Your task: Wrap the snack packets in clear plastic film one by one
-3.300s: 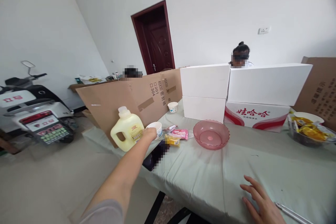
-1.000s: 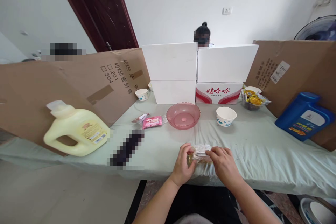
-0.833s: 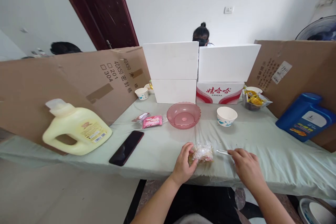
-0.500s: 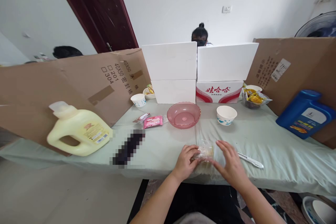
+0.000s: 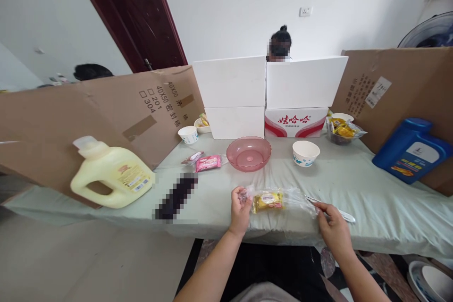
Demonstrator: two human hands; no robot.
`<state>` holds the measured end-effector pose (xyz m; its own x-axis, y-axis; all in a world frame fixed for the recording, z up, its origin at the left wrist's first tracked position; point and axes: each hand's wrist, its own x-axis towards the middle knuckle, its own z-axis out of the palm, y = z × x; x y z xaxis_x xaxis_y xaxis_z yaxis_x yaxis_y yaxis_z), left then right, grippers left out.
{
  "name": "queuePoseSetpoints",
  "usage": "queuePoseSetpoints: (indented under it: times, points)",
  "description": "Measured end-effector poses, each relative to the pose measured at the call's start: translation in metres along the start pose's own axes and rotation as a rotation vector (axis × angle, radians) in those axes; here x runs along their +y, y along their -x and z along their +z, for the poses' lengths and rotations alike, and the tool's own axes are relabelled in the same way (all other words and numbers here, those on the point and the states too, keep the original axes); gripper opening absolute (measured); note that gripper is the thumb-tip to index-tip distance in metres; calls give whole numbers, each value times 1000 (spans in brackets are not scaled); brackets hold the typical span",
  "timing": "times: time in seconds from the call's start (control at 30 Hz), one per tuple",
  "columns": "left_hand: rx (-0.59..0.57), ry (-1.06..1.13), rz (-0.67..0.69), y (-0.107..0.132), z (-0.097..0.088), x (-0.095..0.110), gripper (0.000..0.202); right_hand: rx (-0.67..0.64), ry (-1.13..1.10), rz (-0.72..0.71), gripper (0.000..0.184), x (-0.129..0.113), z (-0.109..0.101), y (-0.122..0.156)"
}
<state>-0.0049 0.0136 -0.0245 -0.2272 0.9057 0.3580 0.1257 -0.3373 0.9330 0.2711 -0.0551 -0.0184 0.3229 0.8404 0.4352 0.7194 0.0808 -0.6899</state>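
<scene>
A clear plastic wrapper with a yellow snack (image 5: 268, 199) inside is stretched flat between my hands, just above the table's front edge. My left hand (image 5: 239, 208) pinches its left end. My right hand (image 5: 331, 226) grips its right end. A thin metal tool (image 5: 341, 215) lies on the cloth right behind my right hand. A pink plastic bowl (image 5: 248, 153) stands behind the wrapper, with a white paper bowl (image 5: 306, 152) to its right.
The green-clothed table (image 5: 371, 188) carries a yellow jug (image 5: 113, 175), a dark phone (image 5: 176, 190), a pink snack pack (image 5: 208, 162), a blue jug (image 5: 410, 150), a bowl of snacks (image 5: 342, 132) and white boxes (image 5: 269, 96). Cardboard walls (image 5: 106, 118) stand on both sides. A person sits behind the boxes.
My hands have pulled apart, drawing the wrapper out flat between them. Before that my right hand laid the metal tool down on the cloth and returned to the wrapper.
</scene>
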Motion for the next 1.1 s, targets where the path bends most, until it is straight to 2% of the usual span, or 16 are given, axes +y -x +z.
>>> queuePoseSetpoints:
  times: [0.13, 0.2, 0.23, 0.27, 0.3, 0.4, 0.43, 0.47, 0.53, 0.6, 0.7, 0.77, 0.83, 0.93, 1.0, 1.1]
  points:
    - [128, -1, -43, -3, -8, -1, 32, 60, 2, -147, 22, -18, -6, 8]
    - [230, -54, 16, -2, -18, 7, 30, 101, -3, -218, 23, -29, -11, 7]
    - [253, -95, 96, 1, -24, 15, 28, 115, -18, -247, 23, -35, -13, 6]
    - [227, -139, 205, 4, -29, 24, 25, 110, -38, -269, 23, -41, -15, 4]
    - [142, -177, 331, 7, -33, 34, 20, 79, -58, -285, 22, -47, -15, 2]
    - [-357, -287, 624, 16, -32, 62, 15, -147, -51, -292, 26, -61, -4, -6]
    - [-498, -346, 664, 16, -29, 67, 18, -234, -25, -285, 28, -65, 1, -8]
    - [-583, -422, 676, 15, -25, 70, 21, -314, 7, -281, 28, -68, 7, -9]
    - [-604, -599, 641, 7, -20, 69, 26, -444, 58, -312, 27, -71, 13, -7]
    - [-541, -734, 581, -5, -21, 62, 27, -553, 82, -409, 30, -75, 11, -1]
    - [-495, -788, 545, -18, -28, 55, 25, -675, 66, -578, 30, -80, -4, 8]
    - [-528, -763, 571, -21, -29, 58, 24, -704, 30, -608, 26, -82, -11, 7]
    - [-585, -753, 601, -19, -25, 63, 23, -656, -7, -536, 24, -80, -10, 1]
    - [-644, -813, 626, -14, -16, 67, 27, -507, 39, -398, 33, -68, 6, -15]
    - [-666, -851, 632, -13, -15, 66, 28, -450, 150, -384, 38, -56, 21, -22]
    - [-653, -833, 672, -10, -29, 65, 22, -394, 313, -429, 39, -41, 39, -23]
